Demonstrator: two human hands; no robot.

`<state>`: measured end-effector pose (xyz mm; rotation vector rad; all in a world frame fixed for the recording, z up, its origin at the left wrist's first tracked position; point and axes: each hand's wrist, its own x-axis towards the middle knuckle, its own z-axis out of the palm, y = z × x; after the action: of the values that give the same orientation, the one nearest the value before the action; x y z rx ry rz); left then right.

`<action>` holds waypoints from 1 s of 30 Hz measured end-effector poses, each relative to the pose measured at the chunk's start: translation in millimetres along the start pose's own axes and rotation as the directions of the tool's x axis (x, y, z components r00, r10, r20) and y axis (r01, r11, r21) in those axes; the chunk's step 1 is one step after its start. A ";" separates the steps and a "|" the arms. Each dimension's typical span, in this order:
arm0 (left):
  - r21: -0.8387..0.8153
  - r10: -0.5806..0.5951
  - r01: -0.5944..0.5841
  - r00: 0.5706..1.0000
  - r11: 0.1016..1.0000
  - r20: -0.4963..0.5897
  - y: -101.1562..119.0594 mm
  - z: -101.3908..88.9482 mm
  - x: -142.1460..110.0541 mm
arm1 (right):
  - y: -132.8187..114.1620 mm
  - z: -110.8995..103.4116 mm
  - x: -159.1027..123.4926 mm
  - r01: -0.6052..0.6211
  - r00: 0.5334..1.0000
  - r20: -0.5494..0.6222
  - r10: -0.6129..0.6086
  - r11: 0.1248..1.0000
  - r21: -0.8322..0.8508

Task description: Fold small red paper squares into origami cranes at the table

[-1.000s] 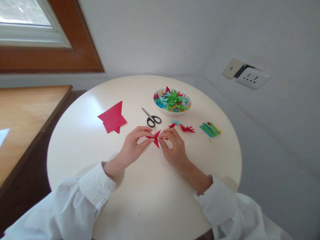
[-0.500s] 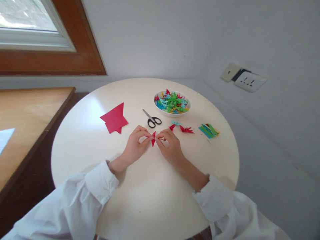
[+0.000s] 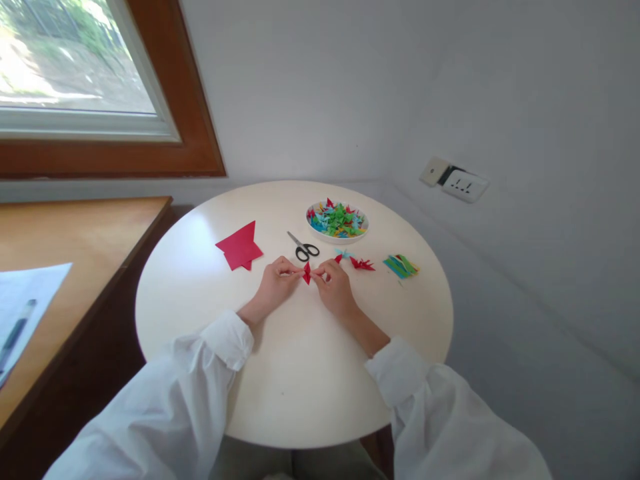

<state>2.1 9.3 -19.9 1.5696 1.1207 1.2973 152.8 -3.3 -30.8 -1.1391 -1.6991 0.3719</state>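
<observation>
On white tabletop point(image 3: 300, 373), fingers point(image 3: 285, 269) pinch pointed red paper point(image 3: 307, 273).

small red folded paper point(image 3: 307, 273) | pointed ends spread | pinched between both hands point(image 3: 279, 283) | near scissors point(image 3: 303, 249)

Wearing loose white sleeves point(image 3: 165, 393) here, creased and puffy down to wide, plain cuffs point(image 3: 237, 339), and showing dull grey-green trousers point(image 3: 260, 460) below!
</observation>
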 end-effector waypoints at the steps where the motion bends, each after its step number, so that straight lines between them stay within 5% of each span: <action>1: -0.037 -0.043 0.043 0.999 0.998 -0.023 0.5 0.1 0.1 | -0.6 -0.2 -0.1 -0.009 1.000 -0.004 0.009 1.000 0.017; 8: -0.130 -0.113 0.100 0.989 0.986 -0.093 -0.1 -3.9 -5.5 | -3.9 0.8 -5.0 -0.207 0.975 -0.036 0.221 0.951 0.230; 18: -0.252 -0.196 0.175 0.979 0.952 -0.060 11.8 -11.2 -34.1 | -7.0 9.6 -23.8 -0.270 0.935 -0.124 0.333 0.894 0.358; 30: -0.370 -0.258 0.217 0.964 0.903 -0.064 16.6 -17.1 -67.2 | -40.2 5.9 -60.6 -0.318 0.882 -0.165 0.442 0.815 0.485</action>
<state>-18.0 -59.1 -20.6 1.0666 1.0343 1.3462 129.7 -72.0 -39.8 -1.1189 -1.0562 0.7813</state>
